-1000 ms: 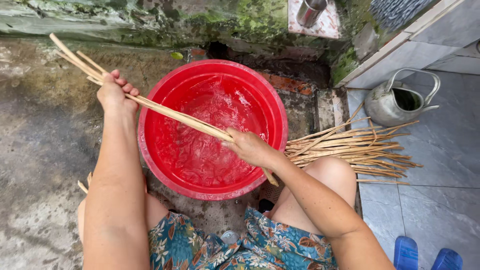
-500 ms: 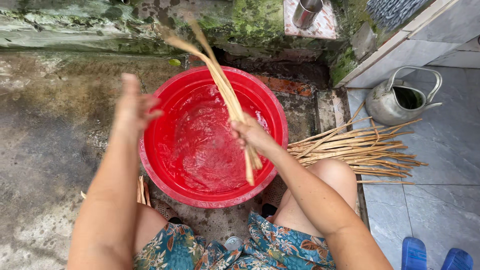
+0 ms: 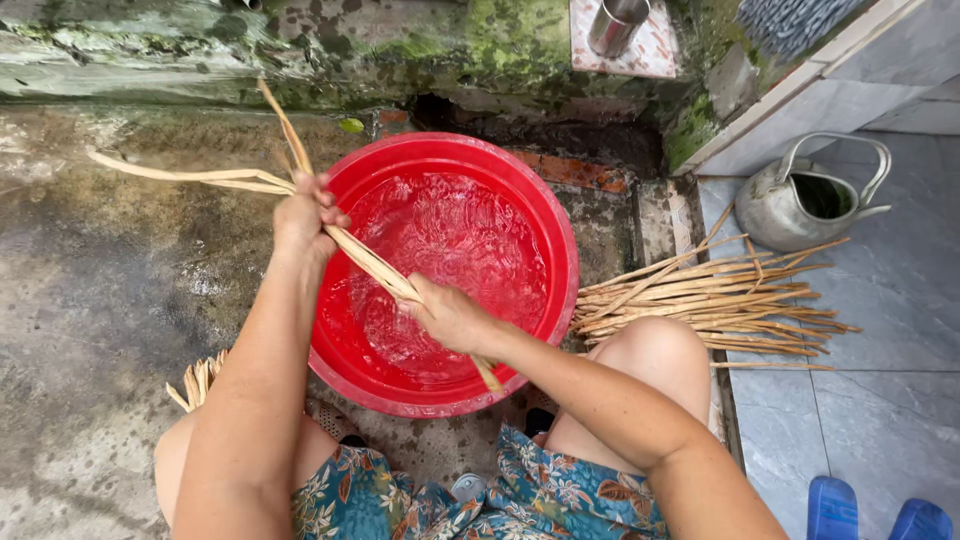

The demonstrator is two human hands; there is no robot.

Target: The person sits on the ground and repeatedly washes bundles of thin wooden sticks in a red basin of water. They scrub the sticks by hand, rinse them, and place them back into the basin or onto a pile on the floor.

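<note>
A round red basin (image 3: 556, 232) full of rippling water stands on wet concrete in front of me. My left hand (image 3: 305, 215) grips a bundle of long tan strips (image 3: 366, 262) near its upper part, over the basin's left rim; the free ends fan out to the left and upward. My right hand (image 3: 447, 314) holds the same bundle lower down, above the water near the basin's front. The bundle's short lower end pokes past my right wrist.
A pile of similar tan strips (image 3: 710, 300) lies on the ground right of the basin. A metal watering can (image 3: 805, 200) stands on grey tiles beyond it. A metal cup (image 3: 616, 24) sits on a ledge by the mossy wall. More strips (image 3: 198, 380) lie by my left knee. Blue sandals (image 3: 870, 515) are at bottom right.
The bundle swung from pointing up over the basin back to slanting left. My left hand, free half a second ago, now grips it. My right hand stayed on the bundle.
</note>
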